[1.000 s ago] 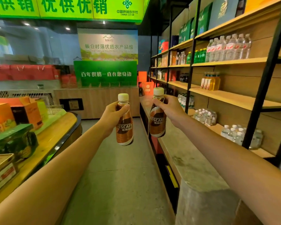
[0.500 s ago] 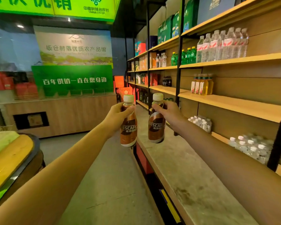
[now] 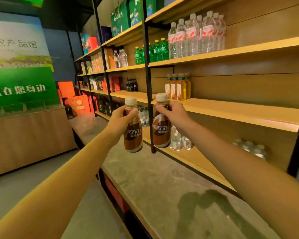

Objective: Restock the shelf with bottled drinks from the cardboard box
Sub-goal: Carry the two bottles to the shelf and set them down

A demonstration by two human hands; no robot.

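I hold two brown Nescafe coffee bottles with white caps, both upright, out in front of the shelving. My left hand [image 3: 120, 120] grips the left coffee bottle [image 3: 133, 133] by its neck and shoulder. My right hand [image 3: 175, 116] grips the right coffee bottle [image 3: 161, 128] the same way, just in front of the black upright post [image 3: 148, 87]. The wooden middle shelf [image 3: 240, 112] to the right of my right hand is mostly bare, with yellow drink bottles [image 3: 179, 87] at its left end. The cardboard box is out of view.
Clear water bottles [image 3: 197, 35] and green bottles [image 3: 155, 50] fill the shelf above. Small water bottles [image 3: 179, 140] stand on the low shelf behind my right hand. A grey stone ledge [image 3: 162, 183] with a dark wet stain runs below. A wooden counter [image 3: 24, 138] stands at left.
My view has swung right toward the shelving and come closer. Both hands, still holding their bottles, now sit nearer the black post and the middle shelf.
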